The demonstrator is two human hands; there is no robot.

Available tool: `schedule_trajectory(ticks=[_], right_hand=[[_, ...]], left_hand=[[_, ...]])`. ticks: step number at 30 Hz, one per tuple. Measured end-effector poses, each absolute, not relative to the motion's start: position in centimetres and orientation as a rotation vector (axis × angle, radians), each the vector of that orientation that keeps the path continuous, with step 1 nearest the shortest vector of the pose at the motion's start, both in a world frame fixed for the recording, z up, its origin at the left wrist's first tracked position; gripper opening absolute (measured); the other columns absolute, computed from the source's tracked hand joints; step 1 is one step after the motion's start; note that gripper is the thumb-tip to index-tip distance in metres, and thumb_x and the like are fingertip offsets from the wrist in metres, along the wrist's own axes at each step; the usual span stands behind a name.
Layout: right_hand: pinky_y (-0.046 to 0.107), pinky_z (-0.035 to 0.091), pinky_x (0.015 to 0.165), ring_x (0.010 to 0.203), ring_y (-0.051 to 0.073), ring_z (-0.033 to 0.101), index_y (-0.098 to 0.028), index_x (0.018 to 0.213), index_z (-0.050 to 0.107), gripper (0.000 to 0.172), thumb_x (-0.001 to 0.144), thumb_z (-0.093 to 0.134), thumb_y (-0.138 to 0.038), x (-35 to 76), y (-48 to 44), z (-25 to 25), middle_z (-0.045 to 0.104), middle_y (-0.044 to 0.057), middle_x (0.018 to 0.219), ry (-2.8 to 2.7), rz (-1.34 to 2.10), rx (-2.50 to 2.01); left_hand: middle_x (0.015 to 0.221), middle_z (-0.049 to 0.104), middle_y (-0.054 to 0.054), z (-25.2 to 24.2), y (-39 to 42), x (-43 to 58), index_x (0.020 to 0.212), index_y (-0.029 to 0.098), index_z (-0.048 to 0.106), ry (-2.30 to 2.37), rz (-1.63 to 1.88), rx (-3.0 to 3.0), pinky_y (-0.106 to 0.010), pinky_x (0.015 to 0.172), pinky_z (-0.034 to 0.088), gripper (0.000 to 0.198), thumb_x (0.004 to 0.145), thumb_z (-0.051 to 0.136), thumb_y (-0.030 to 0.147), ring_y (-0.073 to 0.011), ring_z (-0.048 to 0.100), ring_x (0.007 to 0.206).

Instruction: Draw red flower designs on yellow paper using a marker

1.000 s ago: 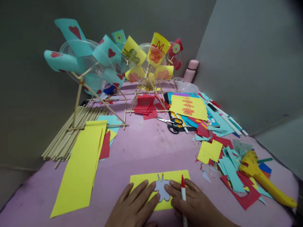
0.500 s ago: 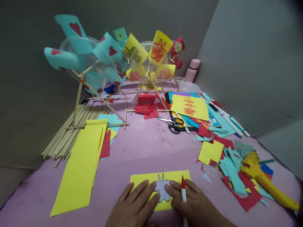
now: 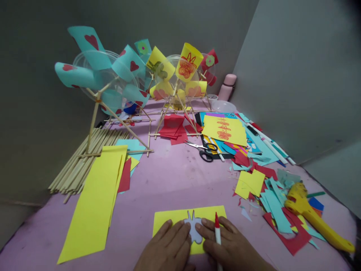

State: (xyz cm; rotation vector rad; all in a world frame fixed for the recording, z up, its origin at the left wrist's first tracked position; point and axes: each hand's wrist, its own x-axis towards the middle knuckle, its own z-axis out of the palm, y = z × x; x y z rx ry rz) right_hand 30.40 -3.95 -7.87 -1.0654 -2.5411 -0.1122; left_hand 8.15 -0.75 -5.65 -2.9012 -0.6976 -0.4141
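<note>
On yellow paper (image 3: 176, 216): butterfly cutout (image 3: 194, 234), pinned probably so it won't slip
Left hand (image 3: 170, 244): fingers flat, pressing
Right hand (image 3: 229, 242): same, plus marker (image 3: 217, 232) tucked between fingers

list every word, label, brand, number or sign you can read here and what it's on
No text can be read.
Blue printed sheet under the yellow paper: dark marks, partly covered, too small to read.
Red-tipped marker in the right hand: no legible print.
</note>
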Motion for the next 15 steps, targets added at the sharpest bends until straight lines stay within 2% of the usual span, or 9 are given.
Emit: schedule_trajectory(ticks=[5,9,13,15], right_hand=[[0.029,0.048,0.081,0.095,0.016,0.067,-0.025,0.079,0.057,0.022,0.095,0.043,-0.028,30.32,-3.81,-7.98,0.072,-0.003,0.108,-2.551,-0.119,-1.068],[0.029,0.050,0.079,0.094,0.015,0.067,-0.025,0.080,0.057,0.026,0.097,0.038,-0.029,30.23,-3.62,-8.00,0.072,-0.005,0.107,-2.533,-0.117,-1.054],[0.028,0.048,0.083,0.098,0.015,0.066,-0.025,0.083,0.059,0.018,0.094,0.046,-0.032,30.39,-3.63,-7.80,0.071,-0.003,0.110,-2.577,-0.051,-1.097],[0.028,0.046,0.086,0.104,0.016,0.063,-0.024,0.087,0.060,0.015,0.092,0.049,-0.033,30.51,-3.74,-7.44,0.068,-0.001,0.116,-2.624,0.047,-1.125]], left_hand=[[0.102,0.068,-0.003,-6.37,-0.76,8.78,0.111,0.017,0.058,-0.711,-0.417,-2.893,-0.028,0.080,0.047,0.040,0.091,0.046,0.050,-0.0179,0.060,0.092],[0.100,0.068,-0.002,-6.45,-0.40,8.91,0.106,0.016,0.059,-0.667,-0.486,-2.860,-0.028,0.076,0.047,0.040,0.092,0.043,0.049,-0.0184,0.061,0.089],[0.105,0.067,-0.003,-6.16,-0.11,8.83,0.106,0.017,0.060,-0.646,-0.554,-2.877,-0.028,0.075,0.049,0.036,0.090,0.049,0.047,-0.0188,0.060,0.089],[0.106,0.067,-0.004,-5.95,-0.06,8.72,0.109,0.017,0.060,-0.651,-0.589,-2.915,-0.028,0.076,0.050,0.032,0.091,0.049,0.041,-0.0192,0.060,0.092]])
